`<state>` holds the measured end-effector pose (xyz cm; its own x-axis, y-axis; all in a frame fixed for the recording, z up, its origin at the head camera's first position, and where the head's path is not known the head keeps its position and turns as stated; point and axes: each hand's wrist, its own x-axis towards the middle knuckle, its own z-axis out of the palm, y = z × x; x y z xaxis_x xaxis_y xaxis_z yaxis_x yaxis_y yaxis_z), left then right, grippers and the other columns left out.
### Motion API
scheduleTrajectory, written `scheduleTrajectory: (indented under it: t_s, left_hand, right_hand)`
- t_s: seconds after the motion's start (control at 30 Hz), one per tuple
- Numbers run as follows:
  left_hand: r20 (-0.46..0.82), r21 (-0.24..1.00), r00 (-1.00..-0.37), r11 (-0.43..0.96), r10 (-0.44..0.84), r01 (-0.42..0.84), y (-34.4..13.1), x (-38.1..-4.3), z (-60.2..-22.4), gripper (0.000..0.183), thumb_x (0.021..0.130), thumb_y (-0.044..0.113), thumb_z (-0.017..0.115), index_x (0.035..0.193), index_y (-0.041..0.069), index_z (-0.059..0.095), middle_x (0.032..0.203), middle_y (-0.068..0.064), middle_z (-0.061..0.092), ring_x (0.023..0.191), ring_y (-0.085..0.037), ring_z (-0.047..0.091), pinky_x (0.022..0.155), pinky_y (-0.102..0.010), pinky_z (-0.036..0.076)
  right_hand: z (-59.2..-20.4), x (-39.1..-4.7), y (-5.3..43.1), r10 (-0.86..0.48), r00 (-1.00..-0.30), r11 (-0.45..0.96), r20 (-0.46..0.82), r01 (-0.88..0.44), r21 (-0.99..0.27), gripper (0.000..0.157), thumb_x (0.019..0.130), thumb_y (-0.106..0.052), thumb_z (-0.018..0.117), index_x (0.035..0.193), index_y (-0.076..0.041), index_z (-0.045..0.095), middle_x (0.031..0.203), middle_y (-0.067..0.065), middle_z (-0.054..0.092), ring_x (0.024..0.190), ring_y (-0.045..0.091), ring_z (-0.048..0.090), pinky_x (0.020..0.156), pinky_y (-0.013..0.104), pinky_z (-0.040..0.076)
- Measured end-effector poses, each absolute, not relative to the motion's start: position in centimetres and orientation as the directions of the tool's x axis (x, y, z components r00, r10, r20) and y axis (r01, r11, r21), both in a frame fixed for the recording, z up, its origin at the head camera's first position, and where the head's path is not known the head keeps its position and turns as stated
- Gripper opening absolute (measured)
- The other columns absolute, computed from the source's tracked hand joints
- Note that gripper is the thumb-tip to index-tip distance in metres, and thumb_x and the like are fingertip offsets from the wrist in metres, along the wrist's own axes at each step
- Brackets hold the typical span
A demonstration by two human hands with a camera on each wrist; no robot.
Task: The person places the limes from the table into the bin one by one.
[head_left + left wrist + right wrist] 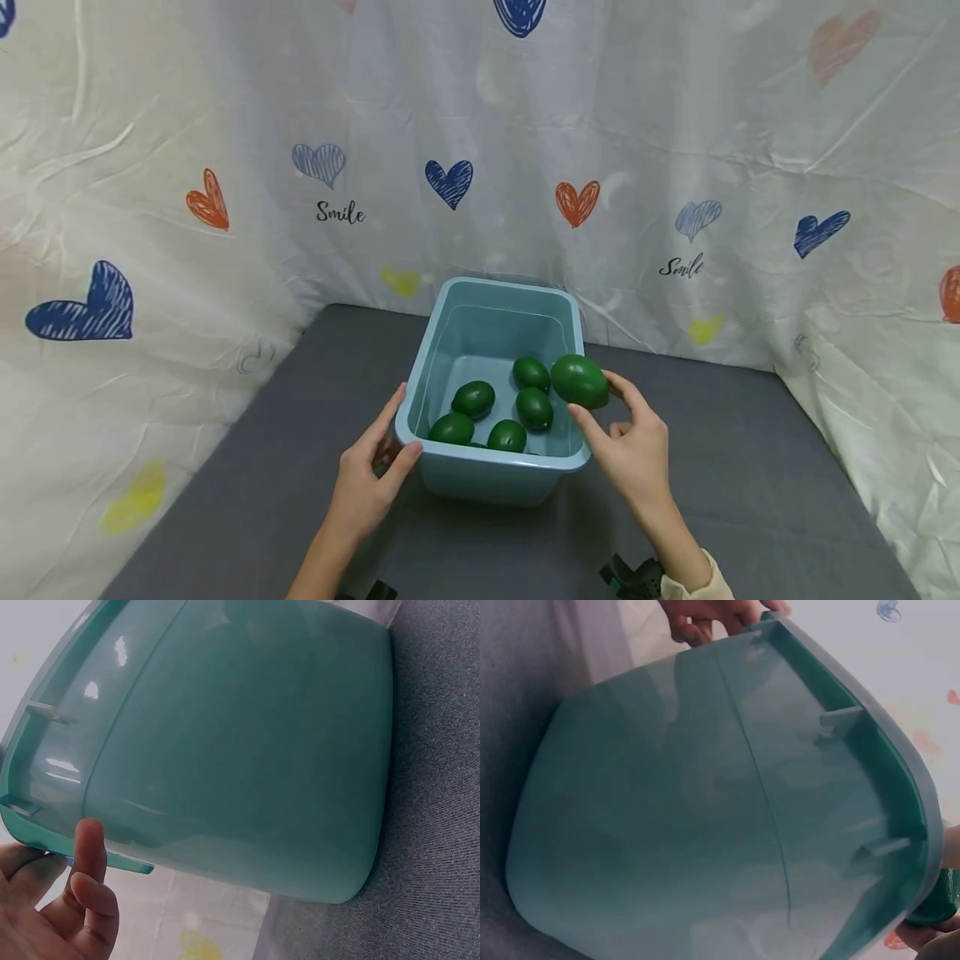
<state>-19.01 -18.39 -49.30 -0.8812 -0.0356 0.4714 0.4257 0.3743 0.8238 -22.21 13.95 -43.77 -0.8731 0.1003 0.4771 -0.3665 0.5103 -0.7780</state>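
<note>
A light blue plastic bin [491,483] stands on the dark grey table, with several green limes [474,400] lying on its floor. My left hand [366,483] grips the bin's near left corner, thumb at the rim and fingers along the outer side. In the left wrist view that hand [67,907] shows at the rim's underside. Above the bin's right rim, my right hand [633,446] pinches one lime [580,382] between thumb and fingers. The right wrist view has the held lime [937,900] at its lower right, partly behind the rim.
The grey tablecloth [735,467] spreads around the bin. A white curtain [510,125] printed with hearts hangs behind the table and along both sides. Black wrist-camera gear [633,577] shows near the right sleeve.
</note>
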Motion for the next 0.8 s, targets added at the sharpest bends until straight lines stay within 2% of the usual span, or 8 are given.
scheduleTrajectory:
  t_s: [0.13,0.5,0.8]
  left_hand:
    - [0.442,0.836,-0.896,0.383,-0.045,0.393,-18.33,-18.94,-49.38,0.073,0.101,0.011,0.071,0.165,0.03,0.041,0.065,0.005,0.053,0.061,-0.01,0.05,0.063,-0.026,0.048]
    - [0.46,0.831,-0.888,0.36,-0.017,0.424,-17.89,-19.42,-49.28,0.075,0.101,0.009,0.07,0.166,0.028,0.039,0.079,-0.009,0.069,0.066,-0.009,0.058,0.065,-0.026,0.052]
    - [0.458,0.83,-0.888,0.37,-0.028,0.417,-17.78,-19.29,-49.18,0.074,0.101,0.01,0.07,0.166,0.028,0.04,0.081,0.001,0.067,0.064,-0.009,0.055,0.065,-0.026,0.05]
  right_hand:
    - [-43.87,-22.3,13.5,0.093,-0.883,0.507,0.461,-0.356,-0.785,0.056,0.088,-0.027,0.09,0.138,-0.016,0.068,0.127,0.011,0.072,0.032,0.003,0.029,0.036,0.022,0.027]
    - [-43.77,-22.19,13.28,0.089,-0.893,0.519,0.441,-0.336,-0.786,0.057,0.088,-0.027,0.09,0.14,-0.016,0.067,0.13,0.011,0.072,0.032,0.003,0.028,0.035,0.022,0.026]
    - [-43.71,-21.89,13.5,0.055,-0.9,0.53,0.432,-0.341,-0.776,0.063,0.089,-0.024,0.089,0.146,-0.013,0.063,0.135,0.005,0.071,0.032,0.002,0.029,0.036,0.021,0.027]
